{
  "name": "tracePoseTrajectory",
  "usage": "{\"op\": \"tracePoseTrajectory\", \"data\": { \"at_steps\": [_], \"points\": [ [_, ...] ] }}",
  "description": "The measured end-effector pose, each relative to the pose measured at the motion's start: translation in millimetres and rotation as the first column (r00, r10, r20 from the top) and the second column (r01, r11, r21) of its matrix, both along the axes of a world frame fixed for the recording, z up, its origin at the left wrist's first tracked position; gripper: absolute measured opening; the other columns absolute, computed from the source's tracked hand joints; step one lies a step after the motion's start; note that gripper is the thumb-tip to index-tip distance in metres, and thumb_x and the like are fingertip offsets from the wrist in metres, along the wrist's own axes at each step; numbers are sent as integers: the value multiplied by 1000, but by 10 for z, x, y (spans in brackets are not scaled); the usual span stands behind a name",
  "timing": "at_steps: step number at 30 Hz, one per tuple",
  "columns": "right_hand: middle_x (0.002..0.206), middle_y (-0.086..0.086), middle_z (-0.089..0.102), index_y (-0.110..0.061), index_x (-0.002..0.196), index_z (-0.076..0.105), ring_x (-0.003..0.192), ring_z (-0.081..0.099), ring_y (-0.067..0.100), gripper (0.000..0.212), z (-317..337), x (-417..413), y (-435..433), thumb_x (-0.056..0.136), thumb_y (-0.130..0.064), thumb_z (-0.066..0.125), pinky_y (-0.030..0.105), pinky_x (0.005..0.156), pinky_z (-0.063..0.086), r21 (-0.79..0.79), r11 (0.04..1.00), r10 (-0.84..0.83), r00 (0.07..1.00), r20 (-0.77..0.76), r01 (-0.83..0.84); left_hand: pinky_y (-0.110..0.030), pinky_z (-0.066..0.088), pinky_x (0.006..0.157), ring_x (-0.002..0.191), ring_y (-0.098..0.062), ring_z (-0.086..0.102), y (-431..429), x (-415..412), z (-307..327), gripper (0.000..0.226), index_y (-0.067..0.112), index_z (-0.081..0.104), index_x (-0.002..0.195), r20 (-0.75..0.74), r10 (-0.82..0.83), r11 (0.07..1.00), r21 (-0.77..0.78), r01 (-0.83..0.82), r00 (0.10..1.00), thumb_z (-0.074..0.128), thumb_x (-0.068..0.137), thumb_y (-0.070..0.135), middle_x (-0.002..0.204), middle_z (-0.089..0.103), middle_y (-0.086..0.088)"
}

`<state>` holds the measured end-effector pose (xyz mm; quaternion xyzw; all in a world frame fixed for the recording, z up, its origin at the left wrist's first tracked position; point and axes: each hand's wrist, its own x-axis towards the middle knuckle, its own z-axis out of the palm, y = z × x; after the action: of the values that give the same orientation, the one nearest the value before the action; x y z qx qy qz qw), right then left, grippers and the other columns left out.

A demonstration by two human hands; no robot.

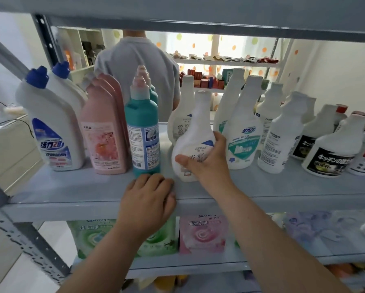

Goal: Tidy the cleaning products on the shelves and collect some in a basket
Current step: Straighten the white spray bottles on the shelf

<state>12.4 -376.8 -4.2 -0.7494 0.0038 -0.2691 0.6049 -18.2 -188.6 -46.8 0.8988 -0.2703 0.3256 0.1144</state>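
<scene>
My right hand (207, 159) grips a white refill bottle (195, 132) with a blue-cornered label, tilted to the right on the grey shelf (71, 191). My left hand (150, 193) rests with curled fingers on the shelf's front edge, just in front of a teal bottle (142, 132), and holds nothing. Left of that stand pink bottles (105, 127) and white bottles with blue caps (52, 123). To the right stand several more white bottles, some with green labels (244, 132), some with black labels (329, 153). No basket is in view.
A person in a grey shirt (135, 66) stands behind the shelf unit with their back turned. The shelf below holds green packs (158, 237), a pink pack (202, 233) and purple packs (317, 229). The upper shelf's edge (198, 24) hangs close overhead. A slotted metal post (18, 235) stands at left.
</scene>
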Motion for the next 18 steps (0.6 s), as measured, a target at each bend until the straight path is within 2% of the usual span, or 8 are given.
{"op": "tracePoseTrajectory", "data": {
  "at_steps": [3,5,8,11,18],
  "points": [
    [120,-13,54,-45,122,33,105,59,1,98,3,118,3,42,-56,89,14,79,52,-47,999,-11,1000,-25,10,-41,51,74,86,-29,62,0,16,-39,31,17,74,101,52,-15,1000,-1,16,999,50,94,35,98,69,-3],
    [119,-14,53,-38,128,30,107,58,6,101,12,202,1,49,-49,93,19,84,50,-89,996,-9,999,-45,5,-40,52,73,85,-29,62,0,17,-58,31,17,75,102,68,-20,1000,-3,21,997,50,95,35,99,69,-3],
    [126,-5,52,-26,140,30,112,57,15,102,17,344,-12,63,-35,97,26,91,51,-124,992,-29,997,-78,19,-40,50,73,86,-27,61,2,26,-78,30,17,74,101,60,-20,1000,-5,20,998,50,95,35,99,68,-2],
    [135,2,49,-24,147,26,118,54,19,107,36,458,-9,68,-36,96,32,100,51,-145,989,-40,994,-106,24,-40,50,73,86,-27,60,3,29,-84,30,19,73,101,41,-5,1000,-12,6,999,49,95,36,99,67,-1],
    [137,0,46,-25,151,22,119,49,17,106,49,542,22,73,-36,92,26,97,45,-139,990,-59,987,-151,38,-38,49,70,86,-27,60,-20,-22,-29,30,19,72,98,-38,22,1000,8,-22,999,48,94,35,98,67,-1]
  ]
}}
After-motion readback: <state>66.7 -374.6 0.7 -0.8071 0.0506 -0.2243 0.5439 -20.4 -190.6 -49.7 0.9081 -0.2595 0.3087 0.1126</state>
